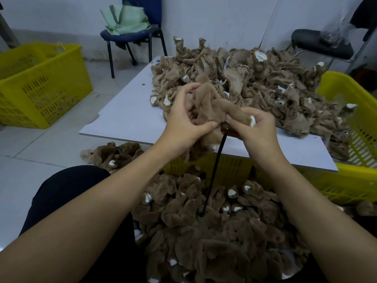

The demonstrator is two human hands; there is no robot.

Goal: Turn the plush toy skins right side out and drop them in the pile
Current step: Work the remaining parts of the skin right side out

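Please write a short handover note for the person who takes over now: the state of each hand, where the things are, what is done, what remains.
Left hand and right hand both grip one skin, fitted over the top of a black rod.
Unturned skins are heaped on the white board.
Turned skins form the pile below the hands.
Done: many skins.
Left: finish this skin, drop it, then the heap.

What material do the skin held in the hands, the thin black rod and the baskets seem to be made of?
Held skin: brown plush fabric, matte, fuzzy pile showing. Black rod: thin, straight, smooth; probably metal or plastic, cannot tell. Yellow baskets: rigid moulded plastic, slotted walls, slight sheen.
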